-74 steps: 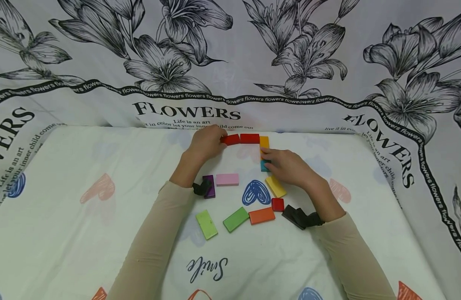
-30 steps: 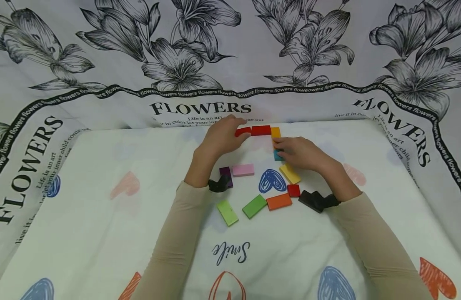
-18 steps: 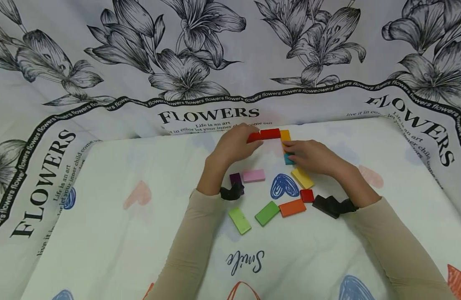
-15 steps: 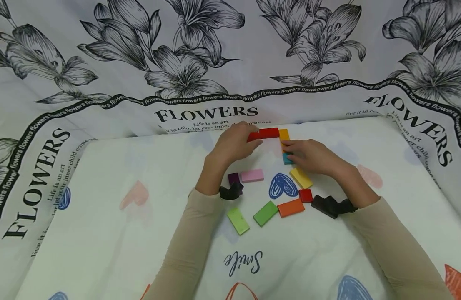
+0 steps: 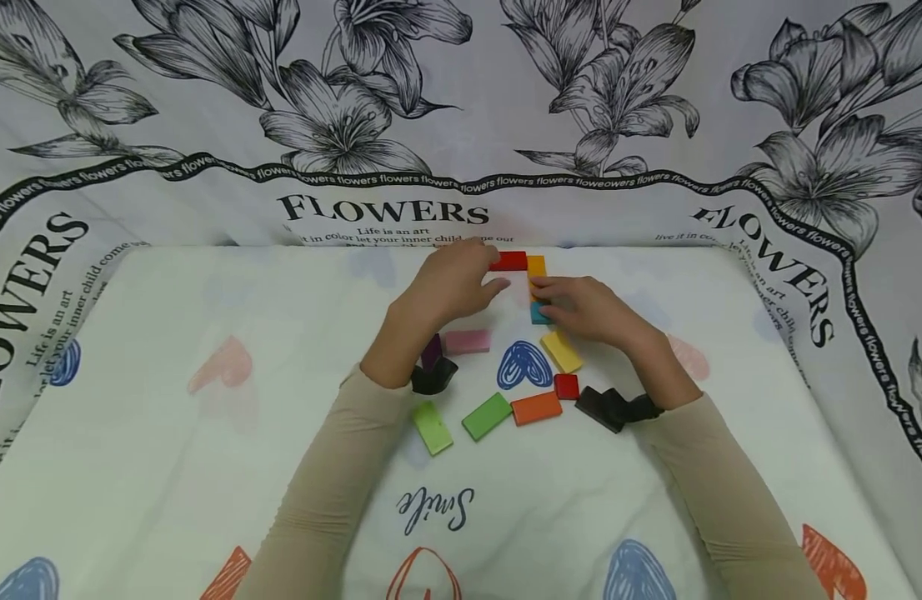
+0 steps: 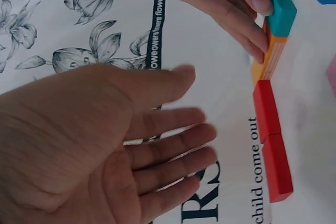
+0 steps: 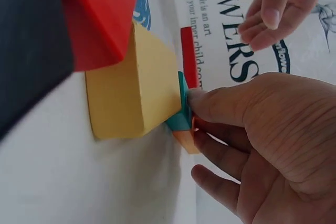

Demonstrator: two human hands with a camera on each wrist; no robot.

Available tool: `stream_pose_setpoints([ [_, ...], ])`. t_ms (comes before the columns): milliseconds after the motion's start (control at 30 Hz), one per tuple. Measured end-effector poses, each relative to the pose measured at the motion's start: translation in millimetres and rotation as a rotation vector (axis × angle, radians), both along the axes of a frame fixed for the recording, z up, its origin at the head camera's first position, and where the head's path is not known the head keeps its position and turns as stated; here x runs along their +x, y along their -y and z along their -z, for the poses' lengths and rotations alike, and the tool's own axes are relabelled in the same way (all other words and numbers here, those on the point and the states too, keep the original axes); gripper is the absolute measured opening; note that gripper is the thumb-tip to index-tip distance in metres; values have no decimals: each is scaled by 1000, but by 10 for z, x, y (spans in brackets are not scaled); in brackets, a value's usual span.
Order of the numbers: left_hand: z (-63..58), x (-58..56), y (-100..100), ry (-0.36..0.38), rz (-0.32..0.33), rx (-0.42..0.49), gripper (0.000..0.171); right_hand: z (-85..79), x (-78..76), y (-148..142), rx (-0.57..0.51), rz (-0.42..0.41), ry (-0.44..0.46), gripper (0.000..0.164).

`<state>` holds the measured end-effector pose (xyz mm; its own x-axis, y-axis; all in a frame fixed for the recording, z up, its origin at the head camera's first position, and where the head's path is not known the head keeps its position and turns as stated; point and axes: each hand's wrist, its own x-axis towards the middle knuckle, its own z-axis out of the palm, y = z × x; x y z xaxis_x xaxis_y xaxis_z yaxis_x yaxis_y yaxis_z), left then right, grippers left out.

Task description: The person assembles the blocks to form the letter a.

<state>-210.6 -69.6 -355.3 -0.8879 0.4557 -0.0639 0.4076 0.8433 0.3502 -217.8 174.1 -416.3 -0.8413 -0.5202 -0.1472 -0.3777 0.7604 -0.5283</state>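
My left hand (image 5: 455, 279) hovers over the left end of a row of two red blocks. Its fingers are spread apart and hold nothing. In the left wrist view both the nearer red block (image 6: 277, 169) and the farther red block (image 6: 266, 109) lie end to end, apart from that hand. My right hand (image 5: 592, 308) rests its fingertips on an orange block (image 5: 535, 267) and its thumb (image 7: 210, 103) on a teal block (image 5: 539, 313). These two blocks join the right end of the red row. The teal block's far side is partly hidden by the hand.
Nearer me lie a yellow block (image 5: 562, 351), a small red block (image 5: 567, 387), an orange-red block (image 5: 536, 408), a green block (image 5: 487, 416), a lime block (image 5: 433, 427), a pink block (image 5: 467, 342) and a purple block (image 5: 431, 352). A black strap (image 5: 434, 377) hangs at the left wrist.
My left fingers, earlier at the left red block, are now spread and off it. The right hand stays at the orange and teal blocks. The head view has shifted.
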Motion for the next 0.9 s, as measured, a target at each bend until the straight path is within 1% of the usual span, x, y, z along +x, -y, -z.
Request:
stream_pose_setpoints([
  [100,-61,28,57,24,29,7,46,2,12,66,12,28,15,44],
  [200,-98,79,81,5,18,5,44,-2,32,103,20,39,13,44],
  [267,-96,151,59,0,10,-2,43,7,46,108,16,46,32,44],
  [333,-70,240,-2,26,13,-7,44,14,50,105,17,40,40,44],
  [433,-18,373,-141,88,42,-7,48,17,42,79,28,40,38,44],
  [533,3,450,-271,121,68,-4,51,3,11,48,30,29,5,43],
  [667,26,483,-330,123,78,-6,54,-4,-21,33,25,-9,11,41],
  [833,69,481,-256,114,83,4,52,-35,-39,0,41,-65,14,46],
  [900,62,477,-224,98,73,7,51,-51,-43,-16,41,-84,6,49],
])
